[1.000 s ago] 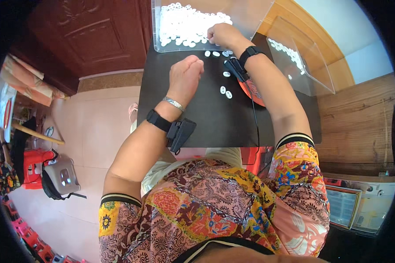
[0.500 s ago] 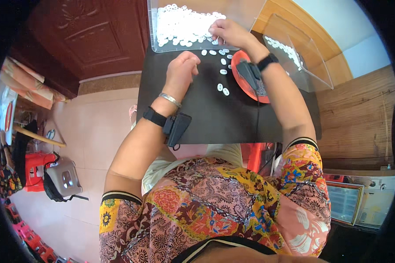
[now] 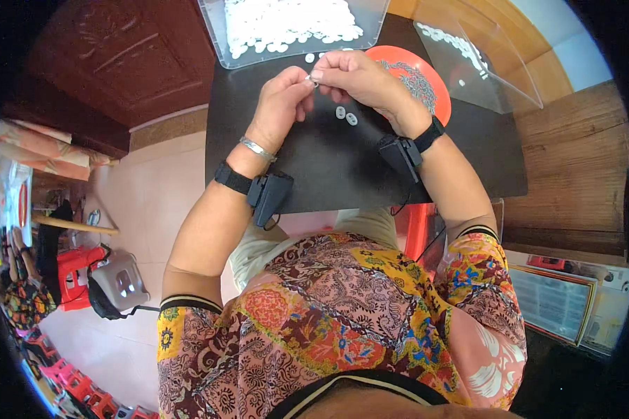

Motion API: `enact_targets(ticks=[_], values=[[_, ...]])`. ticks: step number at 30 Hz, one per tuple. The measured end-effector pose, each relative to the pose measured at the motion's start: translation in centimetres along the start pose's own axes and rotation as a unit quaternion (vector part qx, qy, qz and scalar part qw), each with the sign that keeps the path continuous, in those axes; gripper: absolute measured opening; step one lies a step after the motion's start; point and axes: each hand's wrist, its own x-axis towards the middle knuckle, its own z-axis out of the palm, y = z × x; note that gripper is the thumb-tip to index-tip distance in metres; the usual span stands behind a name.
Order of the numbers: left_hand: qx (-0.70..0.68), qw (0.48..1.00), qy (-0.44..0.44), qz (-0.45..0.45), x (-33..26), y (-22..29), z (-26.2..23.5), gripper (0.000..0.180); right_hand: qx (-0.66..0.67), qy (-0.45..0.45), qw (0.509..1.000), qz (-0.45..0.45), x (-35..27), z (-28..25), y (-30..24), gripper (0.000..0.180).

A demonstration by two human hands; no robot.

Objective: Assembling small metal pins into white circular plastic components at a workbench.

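Note:
Above the dark table my two hands meet fingertip to fingertip. My right hand [image 3: 348, 75] is closed, pinching a small white oval piece [image 3: 309, 79] that shows only in part. My left hand [image 3: 281, 103] is also closed, its thumb and fingers at the same spot; whatever it holds is hidden. Just below the right fingers lie two loose white oval pieces [image 3: 346, 116] with dark marks. Behind my hands stands a clear plastic box [image 3: 226, 57] with a heap of the same pieces. To the right of my right hand is a red plate [image 3: 442, 98] of small grey metal parts.
A second clear container [image 3: 500, 77] with a row of white pieces stands at the far right of the dark table [image 3: 342, 174]. Beside the table are wooden boards [image 3: 566, 167]. A grey stool [image 3: 121, 279] sits on the floor at left.
My right hand has come back from the box to meet my left hand, which has risen slightly. The red plate is now less covered by my right arm. The view has shifted.

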Motion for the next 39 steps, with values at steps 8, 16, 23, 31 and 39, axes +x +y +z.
enact_targets(ticks=[8,16,23,31,39], values=[[-0.035,0.999,0.030,-0.009,0.0,0.0,-0.4,0.016,0.010,0.057,0.992,-0.109,-0.9,0.6,0.2,0.018],[-0.059,0.998,0.030,-0.015,0.0,-0.2,-0.6,0.019,-0.074,0.134,0.974,-0.167,-1.1,2.4,0.7,0.015],[-0.124,0.992,0.021,-0.019,0.1,-0.3,-0.8,0.023,-0.023,0.122,0.980,-0.153,-1.1,2.4,0.9,0.011],[-0.157,0.985,-0.044,-0.048,0.0,-0.4,-0.5,0.022,-0.073,0.143,0.965,-0.207,-0.9,1.9,1.8,0.008],[-0.073,0.994,-0.070,-0.044,-0.1,0.1,-0.5,0.026,-0.127,0.146,0.942,-0.274,-1.1,1.3,1.6,0.010]])
